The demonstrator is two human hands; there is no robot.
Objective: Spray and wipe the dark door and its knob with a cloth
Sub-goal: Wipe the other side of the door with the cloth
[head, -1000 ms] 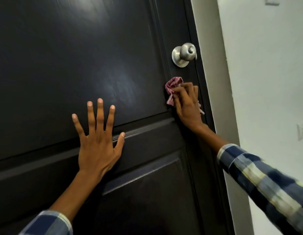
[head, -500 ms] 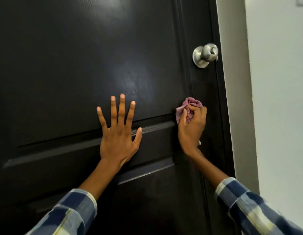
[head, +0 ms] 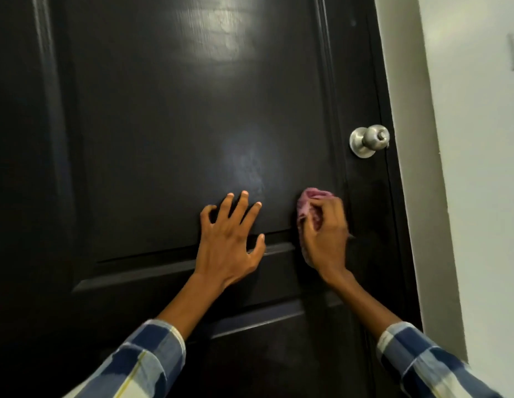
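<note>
A person faces a dark door point(head: 164, 124), left hand point(head: 230, 242) spread open with fingers pressing the panel, seemingly to steady it. The right hand point(head: 324, 234) clutches a bunched pink cloth point(head: 307, 202) against the panel's lower right corner, apparently mid-wipe. The silver knob point(head: 369, 140) sits untouched, up and right of the cloth.

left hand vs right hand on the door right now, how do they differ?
The left hand is empty; the right hand is closed around a pink cloth. The left hand's fingers are spread with tips on the dark door; the right hand's are curled. The right hand sits nearer the silver knob than the left. Both are at the panel's lower edge, below the knob.
</note>
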